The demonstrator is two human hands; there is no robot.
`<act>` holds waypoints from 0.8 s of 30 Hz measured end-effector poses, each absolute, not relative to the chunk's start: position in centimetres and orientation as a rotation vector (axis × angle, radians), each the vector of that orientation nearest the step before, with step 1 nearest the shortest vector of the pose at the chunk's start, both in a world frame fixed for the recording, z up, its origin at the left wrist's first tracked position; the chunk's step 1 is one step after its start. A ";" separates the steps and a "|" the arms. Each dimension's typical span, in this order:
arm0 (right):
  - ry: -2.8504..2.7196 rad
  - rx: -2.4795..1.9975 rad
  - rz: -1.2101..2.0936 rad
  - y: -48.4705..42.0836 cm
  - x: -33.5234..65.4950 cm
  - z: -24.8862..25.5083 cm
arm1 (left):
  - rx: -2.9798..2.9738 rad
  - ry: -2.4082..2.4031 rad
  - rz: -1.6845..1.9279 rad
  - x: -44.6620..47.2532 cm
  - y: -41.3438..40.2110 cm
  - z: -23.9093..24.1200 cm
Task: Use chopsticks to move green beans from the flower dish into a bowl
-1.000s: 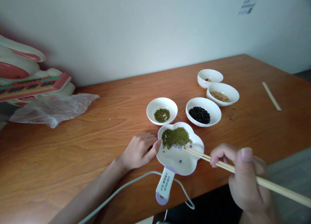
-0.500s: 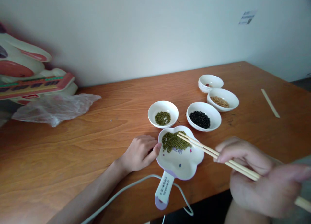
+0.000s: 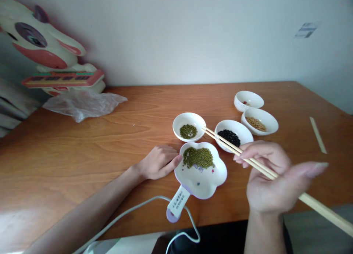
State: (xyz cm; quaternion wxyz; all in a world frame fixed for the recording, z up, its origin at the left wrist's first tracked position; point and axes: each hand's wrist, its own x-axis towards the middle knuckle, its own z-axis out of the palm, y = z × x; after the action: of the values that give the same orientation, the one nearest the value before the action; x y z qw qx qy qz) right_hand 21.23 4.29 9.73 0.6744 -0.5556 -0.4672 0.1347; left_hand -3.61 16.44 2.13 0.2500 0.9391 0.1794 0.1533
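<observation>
My right hand point(image 3: 268, 176) is closed around a pair of wooden chopsticks point(image 3: 230, 146). Their tips are near the right rim of a small white bowl point(image 3: 178, 126) with green mung beans point(image 3: 188, 131) in it; whether a bean is between them is too small to tell. On the table lies a white flower-shaped dish point(image 3: 202, 182) with a lilac rim and a labelled handle, more mung beans point(image 3: 199, 157) heaped at its far side. My left hand point(image 3: 161, 162) rests on the table at its left edge, thumb against the rim, other fingers partly hidden.
To the right are bowls of black beans point(image 3: 249, 138), tan beans point(image 3: 271, 125) and a few reddish bits point(image 3: 255, 100). A pale strip point(image 3: 318, 134) lies farther right. A plastic bag point(image 3: 88, 103) and a cow-shaped toy keyboard point(image 3: 66, 79) are at left. A white cable point(image 3: 143, 202) runs under the dish handle.
The chopstick tips have moved from over the beans in the flower-shaped dish up to the rim of the mung bean bowl. My left hand stays at the dish; the camera view has shifted.
</observation>
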 end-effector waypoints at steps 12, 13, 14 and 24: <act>-0.919 -1.207 0.811 -1.4 23.5 2.0 | 2.136 1.119 0.759 -4.3 11.8 1.9; -0.925 -1.195 0.831 -1.6 23.6 1.7 | 2.084 1.201 0.807 -4.5 10.4 1.8; -0.926 -1.179 0.852 -1.8 23.7 1.4 | 2.036 1.270 0.851 -4.6 9.1 1.7; -0.857 -1.038 1.025 -1.3 25.6 -2.5 | 1.862 1.531 1.035 -3.6 3.8 1.3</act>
State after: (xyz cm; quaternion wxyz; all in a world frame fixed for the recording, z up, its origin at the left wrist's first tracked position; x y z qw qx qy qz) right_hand 25.60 -1.34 -2.46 0.6632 -0.4591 -0.3791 0.4535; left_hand -3.62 3.84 1.26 0.2560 0.6860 0.5642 0.3814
